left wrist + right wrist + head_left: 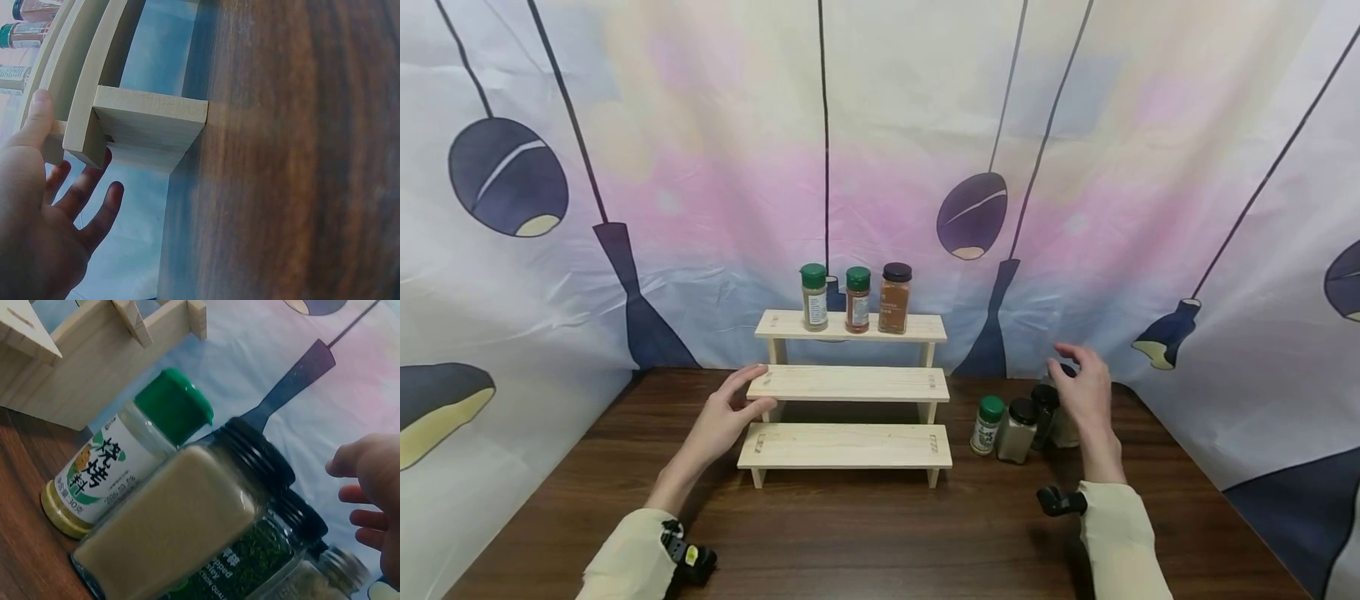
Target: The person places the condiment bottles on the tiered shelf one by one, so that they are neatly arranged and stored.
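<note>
A three-tier pale wooden shelf (848, 446) stands mid-table. Its top tier carries three spice jars: two green-lidded (814, 297) (857, 300) and one black-lidded (895, 298). My left hand (747, 396) touches the left end of the middle tier, thumb (34, 119) along the edge and straight fingers (94, 212) spread beneath. My right hand (1075, 375) hovers with relaxed fingers over a cluster of jars right of the shelf, holding nothing. The cluster includes a green-lidded jar (987, 425) (125, 469), a black-lidded jar of pale powder (1018, 431) (169, 525) and a green-herb jar (250, 562).
The dark wooden table (880, 533) is walled at the back and both sides by a printed curtain (700, 208). The lower two shelf tiers are bare. A black camera sits on each wrist (688, 560) (1060, 502).
</note>
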